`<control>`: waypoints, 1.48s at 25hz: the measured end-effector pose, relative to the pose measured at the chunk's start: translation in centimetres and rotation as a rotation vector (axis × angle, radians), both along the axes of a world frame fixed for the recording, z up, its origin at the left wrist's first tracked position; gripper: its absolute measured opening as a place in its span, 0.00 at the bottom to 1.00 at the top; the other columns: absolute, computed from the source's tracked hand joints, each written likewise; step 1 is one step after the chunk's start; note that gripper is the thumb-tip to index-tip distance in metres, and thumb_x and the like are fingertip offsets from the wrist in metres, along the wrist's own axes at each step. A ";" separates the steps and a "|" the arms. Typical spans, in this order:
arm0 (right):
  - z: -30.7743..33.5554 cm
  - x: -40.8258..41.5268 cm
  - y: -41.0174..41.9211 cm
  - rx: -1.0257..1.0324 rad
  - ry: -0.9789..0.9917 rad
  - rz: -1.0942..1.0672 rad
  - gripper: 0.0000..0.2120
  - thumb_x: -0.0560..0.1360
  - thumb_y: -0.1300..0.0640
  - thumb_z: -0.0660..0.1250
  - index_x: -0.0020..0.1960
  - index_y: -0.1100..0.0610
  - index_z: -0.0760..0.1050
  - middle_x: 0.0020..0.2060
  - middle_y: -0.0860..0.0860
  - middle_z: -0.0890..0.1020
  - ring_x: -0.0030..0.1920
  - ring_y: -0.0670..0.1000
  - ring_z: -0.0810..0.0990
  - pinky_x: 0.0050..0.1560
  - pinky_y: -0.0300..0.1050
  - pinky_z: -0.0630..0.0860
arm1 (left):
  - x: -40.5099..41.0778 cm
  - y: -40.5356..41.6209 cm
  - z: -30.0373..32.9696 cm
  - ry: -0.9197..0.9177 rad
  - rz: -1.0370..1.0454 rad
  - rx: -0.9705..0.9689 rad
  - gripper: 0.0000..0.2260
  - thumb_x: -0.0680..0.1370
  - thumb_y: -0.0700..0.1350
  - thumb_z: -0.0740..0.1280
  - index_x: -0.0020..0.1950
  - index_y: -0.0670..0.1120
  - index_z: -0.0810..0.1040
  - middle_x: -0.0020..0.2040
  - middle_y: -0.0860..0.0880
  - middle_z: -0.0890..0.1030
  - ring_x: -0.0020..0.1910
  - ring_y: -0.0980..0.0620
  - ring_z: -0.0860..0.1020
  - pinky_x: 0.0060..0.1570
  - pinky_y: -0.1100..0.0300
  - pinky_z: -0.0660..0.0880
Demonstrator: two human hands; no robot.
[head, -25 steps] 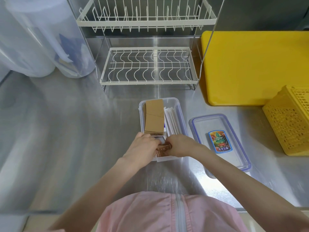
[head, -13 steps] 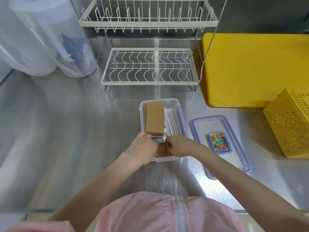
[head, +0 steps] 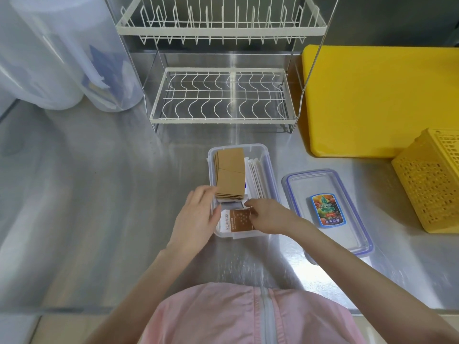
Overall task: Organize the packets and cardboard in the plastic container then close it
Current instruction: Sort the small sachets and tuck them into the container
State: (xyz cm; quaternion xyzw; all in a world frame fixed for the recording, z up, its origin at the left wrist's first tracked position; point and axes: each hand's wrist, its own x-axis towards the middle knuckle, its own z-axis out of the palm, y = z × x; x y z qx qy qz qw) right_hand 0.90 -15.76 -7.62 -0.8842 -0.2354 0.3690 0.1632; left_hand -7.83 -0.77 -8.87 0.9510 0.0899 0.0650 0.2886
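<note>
A clear plastic container [head: 270, 170] stands on the steel counter in front of me. A stack of brown cardboard pieces [head: 229, 177] fills its left side, and white packets [head: 255, 177] stand on edge along its right side. At the near end lies a brown-and-white packet [head: 238, 220]. My right hand [head: 267, 214] pinches that packet's right edge. My left hand [head: 196, 219] rests at the container's near left rim, fingers spread, touching the packet's left edge and the cardboard stack. The container's lid [head: 327, 209], clear with a blue rim and a fruit label, lies flat to the right.
A white wire dish rack [head: 221, 98] stands behind the container. A yellow cutting board [head: 377, 100] and a yellow perforated basket [head: 432, 182] are at the right. Translucent plastic jugs [head: 74, 58] stand at the back left.
Both hands have parted slightly, so the brown-and-white packet at the container's near end now shows in full. My left fingers have spread open.
</note>
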 end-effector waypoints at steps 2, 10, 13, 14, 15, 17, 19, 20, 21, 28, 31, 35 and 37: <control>0.0 -0.2 0.3 -0.017 0.018 0.025 0.18 0.76 0.60 0.55 0.65 0.58 0.67 0.61 0.58 0.75 0.59 0.57 0.74 0.51 0.43 0.70 | 0.0 -0.3 -0.8 0.115 0.149 -0.182 0.22 0.77 0.47 0.61 0.70 0.44 0.63 0.67 0.45 0.70 0.64 0.48 0.70 0.61 0.56 0.69; -0.3 -0.8 0.4 0.038 0.011 0.075 0.16 0.76 0.61 0.53 0.62 0.58 0.70 0.58 0.59 0.77 0.56 0.57 0.76 0.53 0.45 0.72 | 0.3 -1.1 -1.3 0.101 0.198 -0.428 0.15 0.77 0.42 0.58 0.64 0.49 0.70 0.51 0.57 0.75 0.49 0.56 0.74 0.39 0.71 0.65; -0.3 -0.9 0.6 0.026 -0.005 0.113 0.16 0.77 0.61 0.54 0.63 0.58 0.69 0.58 0.59 0.77 0.56 0.57 0.76 0.51 0.43 0.71 | 0.3 -1.0 -1.1 0.107 0.191 -0.430 0.15 0.78 0.41 0.58 0.64 0.49 0.70 0.52 0.57 0.75 0.49 0.57 0.73 0.46 0.66 0.67; -0.2 -1.0 0.7 0.019 -0.008 0.123 0.16 0.77 0.60 0.54 0.63 0.58 0.69 0.58 0.59 0.77 0.56 0.57 0.76 0.51 0.43 0.71 | 0.3 -1.0 -1.1 0.109 0.186 -0.431 0.15 0.78 0.41 0.58 0.64 0.49 0.70 0.52 0.57 0.74 0.49 0.57 0.73 0.47 0.65 0.67; -0.1 -1.0 0.6 0.021 -0.016 0.129 0.16 0.77 0.60 0.54 0.63 0.58 0.69 0.58 0.59 0.77 0.56 0.57 0.76 0.53 0.44 0.72 | 0.3 -0.9 -1.0 0.113 0.181 -0.434 0.15 0.78 0.41 0.58 0.65 0.49 0.70 0.52 0.57 0.74 0.50 0.56 0.73 0.47 0.65 0.67; 0.6 -1.0 0.3 0.065 -0.062 0.110 0.16 0.77 0.60 0.53 0.63 0.58 0.69 0.60 0.59 0.77 0.58 0.57 0.76 0.58 0.47 0.73 | 0.2 -0.9 -0.9 0.124 0.174 -0.445 0.15 0.78 0.42 0.58 0.65 0.49 0.70 0.53 0.57 0.75 0.52 0.55 0.75 0.44 0.68 0.68; 1.6 -0.7 -0.4 0.140 -0.110 0.057 0.16 0.78 0.59 0.53 0.64 0.56 0.70 0.62 0.57 0.76 0.61 0.56 0.75 0.60 0.48 0.72 | 0.1 -0.7 -0.7 0.133 0.185 -0.462 0.16 0.78 0.43 0.58 0.67 0.48 0.68 0.59 0.54 0.76 0.59 0.52 0.75 0.48 0.69 0.68; 2.1 -0.6 -1.0 0.183 -0.120 0.015 0.16 0.78 0.58 0.53 0.64 0.54 0.70 0.63 0.55 0.75 0.61 0.55 0.74 0.60 0.47 0.72 | 0.2 -0.7 -0.4 0.138 0.205 -0.465 0.18 0.78 0.44 0.58 0.69 0.46 0.66 0.64 0.51 0.74 0.64 0.50 0.72 0.56 0.66 0.68; 2.5 -0.4 -1.7 0.223 -0.124 -0.027 0.16 0.78 0.57 0.54 0.64 0.52 0.70 0.64 0.53 0.75 0.62 0.54 0.74 0.60 0.46 0.72 | 0.4 -0.7 -0.1 0.143 0.228 -0.453 0.20 0.79 0.45 0.58 0.71 0.45 0.62 0.69 0.48 0.70 0.69 0.49 0.68 0.65 0.61 0.65; 4.0 0.4 -6.6 0.374 -0.193 -0.201 0.16 0.78 0.56 0.56 0.65 0.50 0.70 0.63 0.48 0.76 0.58 0.44 0.74 0.57 0.35 0.66 | 2.7 -2.8 3.1 0.063 0.053 -0.226 0.22 0.80 0.45 0.55 0.73 0.45 0.57 0.74 0.47 0.62 0.73 0.49 0.60 0.69 0.60 0.56; 3.8 0.5 -8.6 0.366 -0.279 -0.250 0.16 0.77 0.54 0.57 0.65 0.49 0.70 0.63 0.49 0.76 0.51 0.44 0.77 0.48 0.25 0.64 | 4.0 -5.1 3.8 0.053 -0.059 -0.170 0.22 0.80 0.44 0.54 0.73 0.45 0.57 0.75 0.47 0.61 0.73 0.49 0.59 0.69 0.61 0.53; 3.3 0.6 -11.7 0.362 -0.322 -0.339 0.17 0.76 0.54 0.61 0.65 0.51 0.69 0.65 0.50 0.73 0.61 0.49 0.74 0.49 0.26 0.61 | 5.3 -9.1 3.9 0.109 -0.180 -0.111 0.22 0.80 0.44 0.53 0.74 0.42 0.54 0.76 0.45 0.56 0.75 0.50 0.53 0.73 0.57 0.49; 2.6 0.8 -13.3 0.310 -0.329 -0.364 0.18 0.75 0.54 0.62 0.66 0.51 0.68 0.68 0.51 0.70 0.67 0.51 0.69 0.58 0.32 0.60 | 5.7 -11.1 3.6 0.135 -0.228 -0.064 0.23 0.80 0.46 0.52 0.74 0.43 0.52 0.77 0.45 0.53 0.76 0.49 0.50 0.73 0.57 0.46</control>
